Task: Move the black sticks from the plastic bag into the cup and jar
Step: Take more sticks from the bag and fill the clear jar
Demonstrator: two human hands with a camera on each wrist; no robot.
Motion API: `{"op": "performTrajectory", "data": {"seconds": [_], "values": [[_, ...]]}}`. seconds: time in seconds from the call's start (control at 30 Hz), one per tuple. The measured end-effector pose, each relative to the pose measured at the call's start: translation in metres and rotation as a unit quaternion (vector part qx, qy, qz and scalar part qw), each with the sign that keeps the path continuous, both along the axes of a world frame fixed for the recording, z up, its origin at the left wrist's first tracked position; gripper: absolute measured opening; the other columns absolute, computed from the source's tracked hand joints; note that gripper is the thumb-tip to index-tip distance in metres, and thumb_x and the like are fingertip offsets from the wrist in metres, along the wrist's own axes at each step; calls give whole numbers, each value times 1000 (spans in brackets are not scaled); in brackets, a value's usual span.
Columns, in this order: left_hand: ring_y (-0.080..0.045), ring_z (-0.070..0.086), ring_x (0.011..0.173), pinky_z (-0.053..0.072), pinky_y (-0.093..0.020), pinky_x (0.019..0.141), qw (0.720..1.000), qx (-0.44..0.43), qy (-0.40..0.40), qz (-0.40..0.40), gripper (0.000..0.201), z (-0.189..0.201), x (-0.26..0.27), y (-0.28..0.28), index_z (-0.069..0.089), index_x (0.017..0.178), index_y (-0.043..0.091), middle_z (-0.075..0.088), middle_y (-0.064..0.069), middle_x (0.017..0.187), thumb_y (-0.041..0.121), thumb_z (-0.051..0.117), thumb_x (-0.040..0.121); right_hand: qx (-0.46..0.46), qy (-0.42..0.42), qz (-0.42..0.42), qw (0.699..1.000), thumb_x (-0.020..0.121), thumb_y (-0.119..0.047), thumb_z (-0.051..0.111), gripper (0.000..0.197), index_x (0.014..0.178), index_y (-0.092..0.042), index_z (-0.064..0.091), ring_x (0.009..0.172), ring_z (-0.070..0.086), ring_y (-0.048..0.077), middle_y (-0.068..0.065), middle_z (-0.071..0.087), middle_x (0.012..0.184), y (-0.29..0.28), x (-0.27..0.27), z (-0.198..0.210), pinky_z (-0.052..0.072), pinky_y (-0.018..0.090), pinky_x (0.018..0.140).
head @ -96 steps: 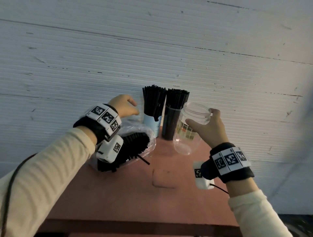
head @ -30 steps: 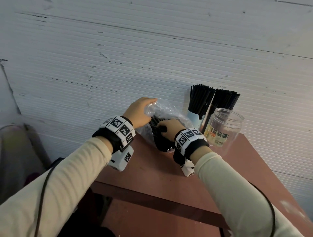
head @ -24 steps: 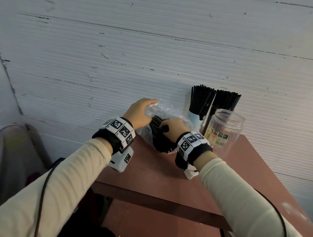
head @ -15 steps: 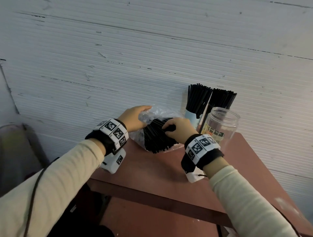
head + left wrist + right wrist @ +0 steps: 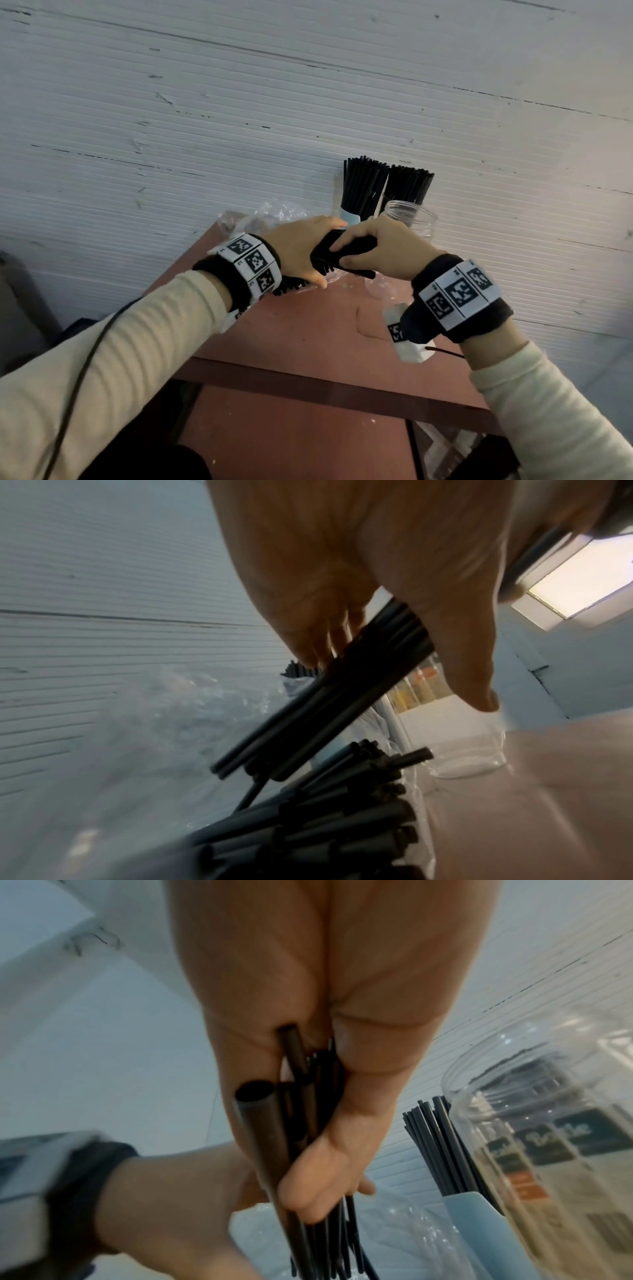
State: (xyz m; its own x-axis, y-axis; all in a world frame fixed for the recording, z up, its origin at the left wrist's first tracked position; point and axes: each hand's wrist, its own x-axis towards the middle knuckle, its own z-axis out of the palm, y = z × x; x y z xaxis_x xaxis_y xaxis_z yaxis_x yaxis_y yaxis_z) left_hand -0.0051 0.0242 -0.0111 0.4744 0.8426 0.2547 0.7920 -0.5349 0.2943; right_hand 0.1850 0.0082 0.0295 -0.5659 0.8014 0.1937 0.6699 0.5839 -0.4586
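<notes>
My right hand point(image 5: 339, 254) grips a bundle of black sticks point(image 5: 346, 248) lifted just above the table, fingers curled round it in the right wrist view point(image 5: 318, 1123). My left hand point(image 5: 329, 255) lies alongside the same bundle. Its straight fingers point(image 5: 308, 642) and thumb bracket the sticks point(image 5: 325, 710). Below them the clear plastic bag point(image 5: 270, 216) holds more black sticks point(image 5: 325, 831). The light blue cup point(image 5: 349, 216) stands at the wall, packed with sticks. The clear jar point(image 5: 412, 219) beside it looks empty.
A second container full of black sticks point(image 5: 407, 188) stands against the ribbed white wall behind the jar. The reddish table point(image 5: 308, 335) has bare surface in front of my hands, and its front edge is near my forearms.
My right hand has drawn a bundle of sticks out of the bag and lifted it to the right. My left hand has left the bag's top and come against the bundle.
</notes>
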Motion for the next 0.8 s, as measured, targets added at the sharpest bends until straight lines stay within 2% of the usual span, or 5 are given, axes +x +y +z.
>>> {"op": "performTrajectory", "data": {"seconds": [0.17, 0.3, 0.37, 0.53, 0.8], "values": [[-20, 64, 81, 46, -26, 67, 998, 45, -34, 13, 24, -2, 28, 6, 52, 87, 31, 58, 11, 78, 24, 72, 77, 9, 1, 2, 1000, 81, -20, 73, 23, 99, -35, 73, 77, 67, 10, -3, 71, 90, -17, 21, 5, 55, 24, 74], [-16, 65, 76, 53, -35, 70, 993, 40, -107, 5, 11, 8, 37, -1, 62, 90, 26, 66, 5, 78, 24, 65, 80, 41, 3, 36, 999, 86, -26, 69, 38, 121, -39, 63, 94, 62, 0, -18, 65, 105, -32, 42, 22, 49, 18, 86], [-10, 65, 75, 52, -28, 69, 985, 16, -170, -2, 21, 15, 42, -5, 64, 103, 23, 68, 5, 82, 29, 69, 84, 87, 37, 28, 995, 87, -36, 67, 45, 130, -39, 55, 104, 56, -5, -24, 59, 112, -38, 49, 34, 43, 16, 92], [6, 59, 59, 45, -9, 59, 942, -45, -332, -13, 15, 22, 73, -17, 61, 76, 29, 62, 14, 63, 33, 73, 83, 236, 222, 5, 946, 85, -30, 71, 50, 131, -27, 54, 110, 55, 4, -15, 53, 123, -42, 44, 53, 48, 24, 96], [-20, 64, 110, 46, -41, 104, 872, -262, -412, -13, 50, -17, 82, -11, 62, 117, 8, 69, -11, 115, 14, 82, 72, 229, 132, -8, 964, 93, -19, 57, 27, 119, -11, 63, 108, 56, 5, -1, 63, 119, -12, 17, 6, 36, 3, 92]]}}
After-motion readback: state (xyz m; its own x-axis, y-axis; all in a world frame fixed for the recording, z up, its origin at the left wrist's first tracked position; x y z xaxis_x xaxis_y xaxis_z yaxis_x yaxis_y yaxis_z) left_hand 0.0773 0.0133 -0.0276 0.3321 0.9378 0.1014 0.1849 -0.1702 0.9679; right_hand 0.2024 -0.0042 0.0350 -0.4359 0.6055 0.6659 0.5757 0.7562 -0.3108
